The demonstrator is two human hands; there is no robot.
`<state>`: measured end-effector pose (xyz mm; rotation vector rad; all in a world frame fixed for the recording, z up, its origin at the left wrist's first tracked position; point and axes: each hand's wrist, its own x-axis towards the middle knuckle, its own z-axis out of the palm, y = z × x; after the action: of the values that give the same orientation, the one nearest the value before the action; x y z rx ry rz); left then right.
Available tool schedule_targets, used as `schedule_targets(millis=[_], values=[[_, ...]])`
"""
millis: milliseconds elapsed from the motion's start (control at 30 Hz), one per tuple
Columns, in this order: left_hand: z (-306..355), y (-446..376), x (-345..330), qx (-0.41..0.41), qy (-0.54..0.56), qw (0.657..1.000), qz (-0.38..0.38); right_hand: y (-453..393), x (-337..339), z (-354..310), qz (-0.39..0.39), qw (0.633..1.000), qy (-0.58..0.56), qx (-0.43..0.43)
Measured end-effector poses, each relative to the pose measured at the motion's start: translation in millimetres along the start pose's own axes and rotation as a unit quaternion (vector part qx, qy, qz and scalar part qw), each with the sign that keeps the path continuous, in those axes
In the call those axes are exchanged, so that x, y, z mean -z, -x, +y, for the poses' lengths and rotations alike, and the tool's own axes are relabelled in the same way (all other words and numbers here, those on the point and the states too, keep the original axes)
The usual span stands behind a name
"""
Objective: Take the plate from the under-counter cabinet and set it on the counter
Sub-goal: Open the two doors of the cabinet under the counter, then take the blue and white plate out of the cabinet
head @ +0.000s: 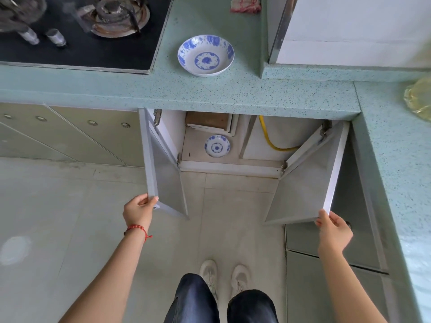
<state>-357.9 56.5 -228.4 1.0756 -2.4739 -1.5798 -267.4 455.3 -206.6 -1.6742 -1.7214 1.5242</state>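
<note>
Holding both cabinet doors open, the left hand and right hand pinch their edges; the plate sits deep inside the cabinet, where a hurried reach risks knocking it against the frame.

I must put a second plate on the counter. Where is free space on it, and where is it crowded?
Bare counter runs along the front edge, below the stove and the blue-patterned plate on the counter. A smaller patch lies between that plate and the cloth behind it. The strip between stove and white wall is narrow, the plate fills most of it.
</note>
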Motion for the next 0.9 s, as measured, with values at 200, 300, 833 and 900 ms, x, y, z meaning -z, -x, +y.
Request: schedule_targets(millis=[200, 300, 833, 900], values=[[-2, -1, 26, -0.027, -0.060, 0.997, 0.027, -3, 8, 6, 0.009, 1.000, -0.018, -0.007], [-4, -1, 36, -0.035, -0.088, 0.995, 0.033, -5, 11, 9, 0.027, 0.999, -0.025, -0.017], [2, 58, 5, -0.339, -0.340, 0.867, -0.137, 76, -28, 31, -0.190, 0.922, 0.270, 0.204], [2, 62, -7, -0.333, -0.369, 0.853, -0.158, 77, -36, 31, -0.222, 0.884, 0.323, 0.256]])
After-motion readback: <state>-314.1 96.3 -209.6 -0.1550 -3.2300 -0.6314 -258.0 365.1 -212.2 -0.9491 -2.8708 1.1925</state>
